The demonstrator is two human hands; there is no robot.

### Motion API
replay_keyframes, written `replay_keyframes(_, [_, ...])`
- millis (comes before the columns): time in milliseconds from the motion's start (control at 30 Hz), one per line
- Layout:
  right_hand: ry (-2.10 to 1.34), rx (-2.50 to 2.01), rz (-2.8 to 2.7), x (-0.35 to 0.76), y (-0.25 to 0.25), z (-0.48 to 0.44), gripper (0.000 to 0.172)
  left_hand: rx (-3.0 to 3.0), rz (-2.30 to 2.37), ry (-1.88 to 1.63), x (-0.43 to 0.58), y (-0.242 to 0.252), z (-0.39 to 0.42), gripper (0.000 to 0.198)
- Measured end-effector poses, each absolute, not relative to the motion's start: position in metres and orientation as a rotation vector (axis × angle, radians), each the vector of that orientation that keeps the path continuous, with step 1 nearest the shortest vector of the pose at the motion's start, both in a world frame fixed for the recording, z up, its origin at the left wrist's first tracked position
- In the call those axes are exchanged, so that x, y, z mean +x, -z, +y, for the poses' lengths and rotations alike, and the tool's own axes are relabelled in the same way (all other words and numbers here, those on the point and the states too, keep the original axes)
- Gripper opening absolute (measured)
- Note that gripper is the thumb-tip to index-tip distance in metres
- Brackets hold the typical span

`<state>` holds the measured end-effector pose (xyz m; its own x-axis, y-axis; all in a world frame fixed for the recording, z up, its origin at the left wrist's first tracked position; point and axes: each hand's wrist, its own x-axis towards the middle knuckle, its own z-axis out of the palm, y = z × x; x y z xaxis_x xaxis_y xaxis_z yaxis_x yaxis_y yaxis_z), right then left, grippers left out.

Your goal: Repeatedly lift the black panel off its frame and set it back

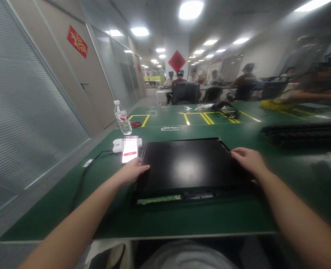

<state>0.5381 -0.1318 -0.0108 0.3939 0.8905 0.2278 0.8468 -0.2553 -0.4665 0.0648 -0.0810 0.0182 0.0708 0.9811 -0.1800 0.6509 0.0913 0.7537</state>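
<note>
A flat black panel [187,164], like a screen with a strip of green circuit board along its near edge, lies on the green table mat [182,220] in front of me. My left hand [131,170] grips its left edge, fingers curled over the rim. My right hand [247,160] holds the right edge near the far corner, fingers closed on it.
A lit phone [130,150] lies left of the panel by a white device with a black cable [84,175]. A water bottle [122,117] stands further back. A long black object [302,134] lies at right. Several people sit at tables behind.
</note>
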Motion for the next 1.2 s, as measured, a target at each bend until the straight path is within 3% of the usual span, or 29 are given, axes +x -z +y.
replay_keyframes(133, [-0.152, -2.148, -1.469, 0.544, 0.015, -0.135, 0.037, 1.698, 1.630, -0.463, 0.064, -0.011, -0.078, 0.042])
replay_keyframes(333, [-0.200, -2.109, -1.494, 0.551, 0.017, -0.139, 0.032, 1.816, 1.596, -0.597, 0.068, -0.009, -0.089, 0.032])
replay_keyframes(533, [-0.212, -2.212, -1.516, 0.551, 0.008, -0.130, 0.030, 1.628, 1.415, -0.681, 0.067, -0.005, -0.090, 0.048])
replay_keyframes(800, [-0.120, -2.258, -1.601, 0.549, 0.006, -0.126, 0.040, 1.736, 1.588, -0.629, 0.067, -0.006, -0.083, 0.047])
replay_keyframes(1067, [-0.024, -2.237, -1.546, 0.548, 0.013, -0.126, 0.039, 1.860, 1.685, -0.498, 0.071, -0.017, -0.076, 0.031])
replay_keyframes(1200, [-0.055, -2.175, -1.494, 0.551, 0.015, -0.128, 0.034, 1.784, 1.690, -0.596, 0.071, -0.014, -0.079, 0.036])
